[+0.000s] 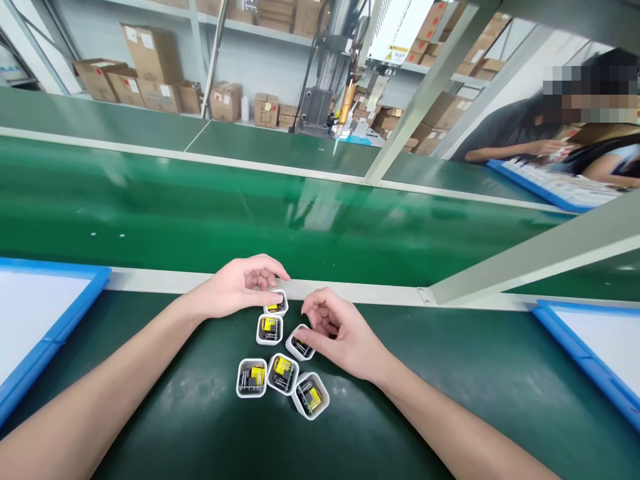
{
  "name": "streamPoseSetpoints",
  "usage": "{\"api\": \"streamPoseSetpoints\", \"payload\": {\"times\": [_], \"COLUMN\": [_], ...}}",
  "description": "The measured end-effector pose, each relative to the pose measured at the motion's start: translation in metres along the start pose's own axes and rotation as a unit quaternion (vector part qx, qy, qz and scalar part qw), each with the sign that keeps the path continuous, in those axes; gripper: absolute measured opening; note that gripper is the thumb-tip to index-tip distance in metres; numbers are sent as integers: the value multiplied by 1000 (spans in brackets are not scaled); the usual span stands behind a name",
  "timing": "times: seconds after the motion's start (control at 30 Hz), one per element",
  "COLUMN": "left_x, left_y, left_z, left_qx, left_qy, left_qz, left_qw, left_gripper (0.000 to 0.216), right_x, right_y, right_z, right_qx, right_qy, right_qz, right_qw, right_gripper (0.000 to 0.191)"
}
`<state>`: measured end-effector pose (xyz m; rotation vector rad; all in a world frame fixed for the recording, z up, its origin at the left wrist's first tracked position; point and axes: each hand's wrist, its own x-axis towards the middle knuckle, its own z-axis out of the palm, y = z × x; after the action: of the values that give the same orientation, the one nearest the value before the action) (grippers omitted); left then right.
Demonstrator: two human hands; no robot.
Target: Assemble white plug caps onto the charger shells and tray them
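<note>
Several small white square housings with yellow and black parts inside lie in a cluster on the dark green table (pixel 175 413). My left hand (pixel 240 287) curls over the farthest housing (pixel 276 305), fingertips pinching its rim. My right hand (pixel 337 333) is curled beside another housing (pixel 299 345), thumb and fingers touching its edge. A further housing (pixel 270 329) lies between the two hands. Three more lie nearer me: one at the left (pixel 251 378), one in the middle (pixel 283 373), one at the right (pixel 311 395).
A green conveyor belt (pixel 200 213) runs behind a pale rail (pixel 380 292). Blue-rimmed white trays sit at the left (pixel 55 320) and right (pixel 585 333). A slanted metal strut (pixel 535 257) crosses at the right. Other people (pixel 550 133) work at a blue tray across the belt. Cardboard boxes (pixel 150 67) fill shelves.
</note>
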<state>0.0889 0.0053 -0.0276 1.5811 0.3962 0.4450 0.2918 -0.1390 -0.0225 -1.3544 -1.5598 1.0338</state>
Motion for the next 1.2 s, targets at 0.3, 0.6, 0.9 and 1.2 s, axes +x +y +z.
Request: {"api": "streamPoseSetpoints", "payload": {"times": [0.3,0.6,0.9,1.2], "left_x": [5,3,9,-105], "left_y": [-1,5,18,122], "left_z": [15,11,7,-94], "left_qx": [105,49,173,536], "left_qy": [63,32,-5,93], "left_qz": [-19,-28,-9,-265], "left_qw": [992,998,985,796], "left_gripper": [29,34,43,39], "right_x": [0,3,12,29], "right_y": [6,8,6,16], "right_z": [-3,-5,-4,-13], "right_qx": [43,128,137,42], "right_qy": [7,29,70,147], "right_qz": [-2,-15,25,37], "right_qw": [999,991,988,988], "right_gripper": [22,20,43,51]}}
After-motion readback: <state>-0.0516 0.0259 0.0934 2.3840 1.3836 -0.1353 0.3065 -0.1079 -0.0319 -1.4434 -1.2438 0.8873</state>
